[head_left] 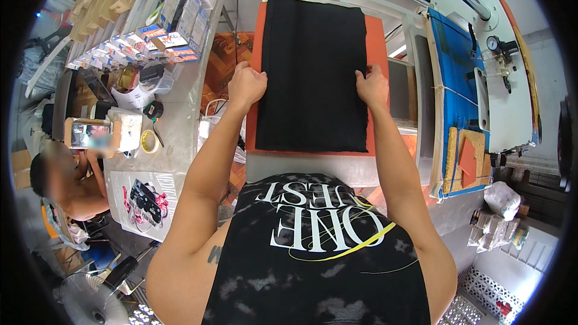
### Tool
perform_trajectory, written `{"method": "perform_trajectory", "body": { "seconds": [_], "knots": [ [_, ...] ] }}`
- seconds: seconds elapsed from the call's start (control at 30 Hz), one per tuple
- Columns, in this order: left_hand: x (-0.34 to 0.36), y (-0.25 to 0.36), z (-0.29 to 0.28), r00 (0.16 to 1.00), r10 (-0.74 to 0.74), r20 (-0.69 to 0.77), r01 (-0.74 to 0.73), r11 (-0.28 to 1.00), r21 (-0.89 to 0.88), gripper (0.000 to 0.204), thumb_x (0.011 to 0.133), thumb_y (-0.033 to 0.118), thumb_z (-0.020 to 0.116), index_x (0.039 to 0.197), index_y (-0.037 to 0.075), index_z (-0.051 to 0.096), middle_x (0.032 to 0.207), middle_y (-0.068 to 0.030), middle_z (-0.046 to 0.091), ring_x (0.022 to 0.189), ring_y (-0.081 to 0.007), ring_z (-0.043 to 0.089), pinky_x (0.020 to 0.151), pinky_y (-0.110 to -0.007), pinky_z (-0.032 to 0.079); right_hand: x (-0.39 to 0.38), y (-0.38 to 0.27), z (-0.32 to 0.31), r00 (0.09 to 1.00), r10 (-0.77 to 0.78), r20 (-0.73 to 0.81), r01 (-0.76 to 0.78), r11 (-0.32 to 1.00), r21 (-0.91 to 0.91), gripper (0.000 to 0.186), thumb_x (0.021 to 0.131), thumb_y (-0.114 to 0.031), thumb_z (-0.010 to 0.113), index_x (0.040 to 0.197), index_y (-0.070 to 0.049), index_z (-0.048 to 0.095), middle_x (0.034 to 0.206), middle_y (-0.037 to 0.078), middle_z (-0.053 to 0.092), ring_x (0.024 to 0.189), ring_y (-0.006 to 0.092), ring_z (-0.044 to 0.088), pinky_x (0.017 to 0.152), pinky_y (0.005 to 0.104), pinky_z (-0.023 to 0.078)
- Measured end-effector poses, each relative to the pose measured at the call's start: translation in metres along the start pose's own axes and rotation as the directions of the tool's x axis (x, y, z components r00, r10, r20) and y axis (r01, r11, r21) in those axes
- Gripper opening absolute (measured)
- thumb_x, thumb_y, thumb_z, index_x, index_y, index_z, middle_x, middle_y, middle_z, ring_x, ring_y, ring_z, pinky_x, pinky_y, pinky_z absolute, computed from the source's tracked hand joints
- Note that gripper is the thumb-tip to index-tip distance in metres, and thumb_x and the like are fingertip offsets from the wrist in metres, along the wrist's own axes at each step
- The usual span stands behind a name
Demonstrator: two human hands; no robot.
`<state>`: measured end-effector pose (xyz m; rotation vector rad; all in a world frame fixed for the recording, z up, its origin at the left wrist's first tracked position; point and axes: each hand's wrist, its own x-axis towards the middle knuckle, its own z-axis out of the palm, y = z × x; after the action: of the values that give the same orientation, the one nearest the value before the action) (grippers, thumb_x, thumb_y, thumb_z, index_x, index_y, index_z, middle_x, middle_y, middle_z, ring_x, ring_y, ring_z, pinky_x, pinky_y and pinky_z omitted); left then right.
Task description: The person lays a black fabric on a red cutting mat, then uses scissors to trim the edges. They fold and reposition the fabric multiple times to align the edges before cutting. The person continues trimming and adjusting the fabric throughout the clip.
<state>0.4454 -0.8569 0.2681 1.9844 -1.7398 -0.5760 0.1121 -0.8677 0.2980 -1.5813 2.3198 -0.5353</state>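
A black cloth (313, 78) lies spread flat as a tall rectangle over an orange-red pad (378, 30), whose border shows along both sides. My left hand (248, 86) is closed at the cloth's left edge, fingers curled and thumb pressed toward them. Opposite it, my right hand (372, 86) pinches the right edge between thumb and curled fingers. Both hands sit about halfway along the cloth. Its near edge looks slightly uneven, close to the pad's near border.
To the left, a long table (180, 138) carries cardboard boxes (174, 30), a tape roll (150, 141) and a printed sheet (144, 201). Another person (78, 186) sits there with a phone (88, 134). Machinery with a pressure gauge (494, 43) and a blue panel (451, 72) stands right. A fan (93, 301) is lower left.
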Motion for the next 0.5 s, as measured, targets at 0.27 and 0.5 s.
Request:
{"method": "perform_trajectory", "body": {
  "seconds": [0.27,0.5],
  "knots": [
    [-0.016,0.006,-0.005,0.999,-0.027,-0.043,0.024,0.997,-0.072,0.023,0.084,0.02,0.07,0.094,-0.001,0.07,0.144,-0.0263,0.051,0.127,-0.0409,0.055,0.105,-0.05,0.045,-0.006,0.0,-0.004,0.999,-0.003,0.038,0.003,1.0,0.013,0.044,0.091,-0.033,0.069,0.125,-0.005,0.06,0.111,0.015,0.072,0.108,0.0361,0.067,0.095,0.0468,0.049],
    [-0.011,0.036,0.002,0.766,0.623,-0.157,-0.608,0.782,0.135,0.049,0.092,0.025,0.066,0.134,0.003,0.054,0.155,-0.0194,0.039,0.145,-0.0403,0.034,0.121,-0.056,0.023,-0.025,-0.012,0.02,0.83,-0.523,-0.195,0.533,0.846,-0.001,0.056,0.095,-0.038,0.065,0.139,-0.006,0.053,0.149,0.019,0.047,0.141,0.0386,0.041,0.114,0.0523,0.034]
  ]
}}
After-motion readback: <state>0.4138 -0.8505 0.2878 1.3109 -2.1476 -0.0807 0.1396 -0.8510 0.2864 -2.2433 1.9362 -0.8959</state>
